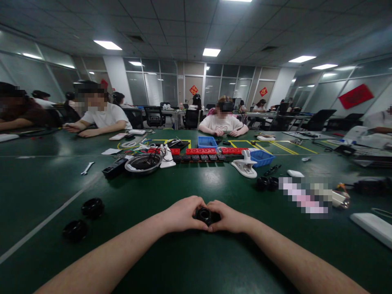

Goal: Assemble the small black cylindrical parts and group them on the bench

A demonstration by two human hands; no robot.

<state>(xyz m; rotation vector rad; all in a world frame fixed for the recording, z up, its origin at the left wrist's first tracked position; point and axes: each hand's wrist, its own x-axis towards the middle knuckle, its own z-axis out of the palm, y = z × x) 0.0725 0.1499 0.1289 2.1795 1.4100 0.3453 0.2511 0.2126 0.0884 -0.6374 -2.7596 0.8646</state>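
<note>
Green bench [196, 265]: fills the lower view, marked with a white line at 8 o'clock and yellow lines at 1 o'clock. Other people sit along its far edge from 10 to 2 o'clock, their hands resting on the surface, well apart from the wearer's own.

Row of red and black blocks [202, 154]: lies across the bench at 12 o'clock, beyond the hands. A blue bin [207, 141] sits just behind it, and a second blue bin [260, 157] at 1 o'clock.

Round metal dish [143, 163]: at 11 o'clock, holding dark parts. A white clamp-like piece [245, 165] lies at 1 o'clock, just beside the second bin.

Left hand [182, 214] and right hand [229, 217]: both at the centre, meeting thumb to thumb, fingers curled in narrow.

Black ring-shaped part [204, 214]: gripped between the two hands, at the centre, its open bore facing up. Whether it rests on the bench or is lifted just clear cannot be told.

Two loose black rings [92, 207] and [75, 230]: on the bench at 9 o'clock, near each other, well apart from the hands. Two more black rings [267, 183] lie touching at 2 o'clock.

Wrench [87, 168]: small, flat on the bench at 10 o'clock.
</note>
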